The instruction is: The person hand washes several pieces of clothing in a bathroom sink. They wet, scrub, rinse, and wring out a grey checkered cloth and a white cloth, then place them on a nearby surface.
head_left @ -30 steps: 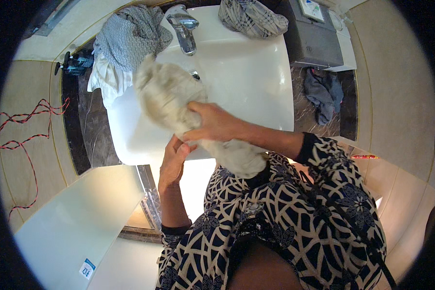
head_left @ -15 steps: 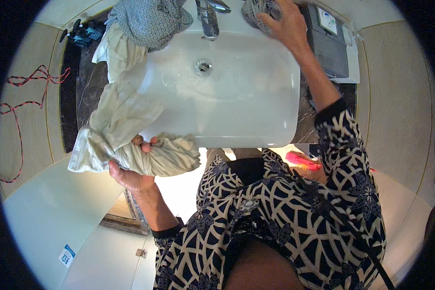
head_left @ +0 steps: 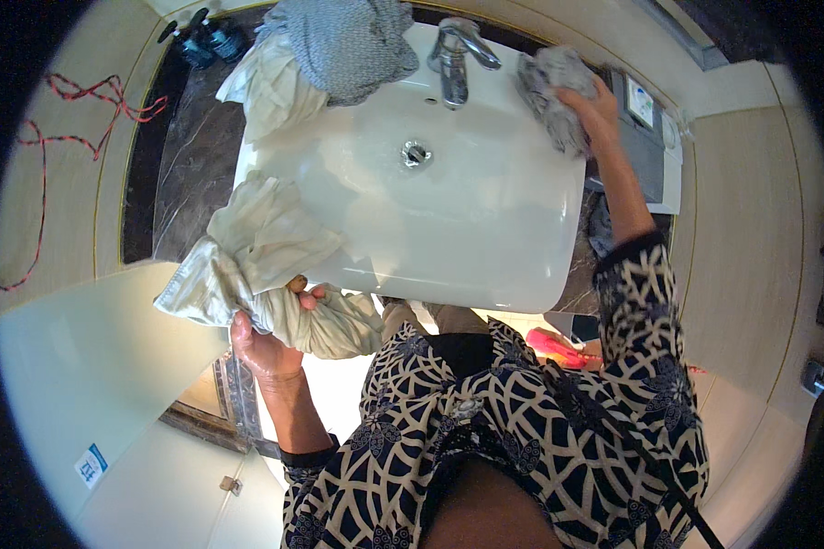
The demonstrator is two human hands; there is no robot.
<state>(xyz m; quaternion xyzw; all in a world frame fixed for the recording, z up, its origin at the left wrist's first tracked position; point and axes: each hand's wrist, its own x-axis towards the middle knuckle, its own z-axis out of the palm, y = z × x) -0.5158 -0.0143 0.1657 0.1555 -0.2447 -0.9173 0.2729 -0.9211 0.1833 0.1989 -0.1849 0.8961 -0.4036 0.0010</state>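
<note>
Left hand (head_left: 264, 343): it is gripping a bunched cream cloth (head_left: 265, 265) at the near left corner of the white sink (head_left: 485, 229); the fingers (head_left: 309, 297) are curling tight around the bundle, clamped on the fabric.
Cream cloth: it is hanging over the sink's near left rim, one part lying on the rim and inside the basin edge, the rest sagging below the rim on both sides of the left hand.
Right hand (head_left: 595, 110): it is reaching to the far right corner of the sink, beside the tap, and is pressing on a crumpled grey cloth (head_left: 554, 91); the fingers are wrapping over the cloth, closed on it.
Grey cloth: it is sitting bunched on the sink's far right rim, just beside the chrome tap (head_left: 458, 55), touching the right hand.
Sink: it is standing on a dark marble table (head_left: 192, 165); the drain (head_left: 416, 154) is showing in the bare basin, a little nearer the far rim.
Far left corner of the sink: a blue-grey patterned cloth (head_left: 348, 46) is lying heaped over the rim, and a second pale cloth (head_left: 270, 87) is lying beneath it, draping onto the table.
Far left corner of the table: a dark spray bottle (head_left: 201, 37) is lying there.
Right of the sink: a flat grey box (head_left: 645, 137) is resting at the table's right edge, partly behind the right forearm.
Floor: a red cord (head_left: 64, 137) is trailing to the left of the table.
</note>
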